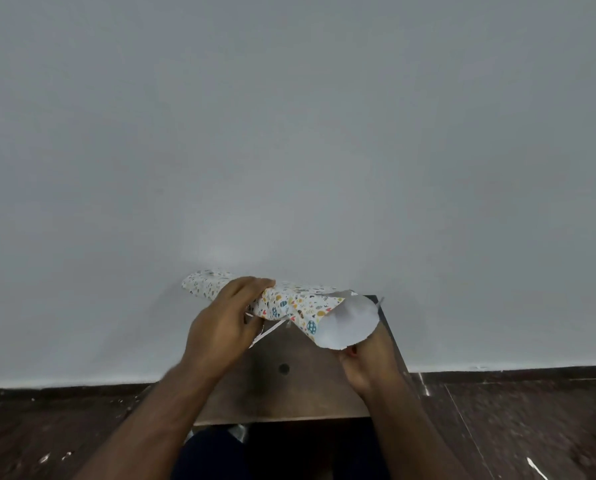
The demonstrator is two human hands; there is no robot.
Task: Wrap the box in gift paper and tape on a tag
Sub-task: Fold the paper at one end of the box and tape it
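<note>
A box wrapped in white gift paper with small colourful prints lies across the far edge of a small brown table. My left hand lies over the middle of the parcel, its fingers curled round the far side. The paper's right end stands open, showing its plain white inside. My right hand pinches the lower edge of that open flap. A loose white strip hangs under the parcel beside my left hand. The box itself is hidden by the paper.
A plain white wall rises right behind the table. Dark wooden flooring with pale flecks runs on both sides. The table top has a small round hole. My dark-clothed lap is below the table's near edge.
</note>
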